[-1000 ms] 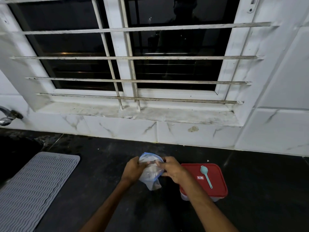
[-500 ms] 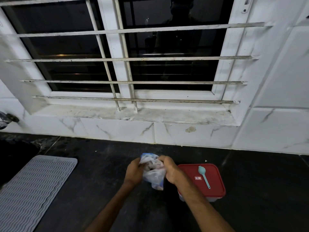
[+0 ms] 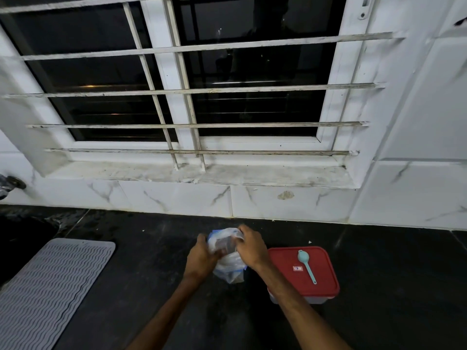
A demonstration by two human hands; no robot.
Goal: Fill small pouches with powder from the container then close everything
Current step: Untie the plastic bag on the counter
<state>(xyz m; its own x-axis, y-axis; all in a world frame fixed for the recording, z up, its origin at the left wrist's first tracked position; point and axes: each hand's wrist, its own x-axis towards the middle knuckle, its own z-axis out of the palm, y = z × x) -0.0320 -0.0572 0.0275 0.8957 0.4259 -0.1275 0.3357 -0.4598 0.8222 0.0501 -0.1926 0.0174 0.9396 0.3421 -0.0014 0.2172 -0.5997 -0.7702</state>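
A dark stone surface (image 3: 379,274) runs along a wall of white marbled tiles (image 3: 177,198), under a barred window (image 3: 227,89) with black glass (it is dark outside). At the far left edge a tap (image 3: 10,184) pokes out of the wall, and a grey ribbed mat (image 3: 50,286) lies on the surface at the near left.

Near the middle, both hands hold a clear plastic bag (image 3: 227,266) with blue edging just above the surface. The left hand (image 3: 201,258) has its grip curled round the bag's left side. The right hand (image 3: 252,248) pinches the bag's crumpled top from the right, fingers bent over it. What is inside the bag I cannot tell.

Just right of the bag stands the container (image 3: 313,299), its red lid (image 3: 326,271) on, with a pale blue spoon (image 3: 307,266) lying on the lid.
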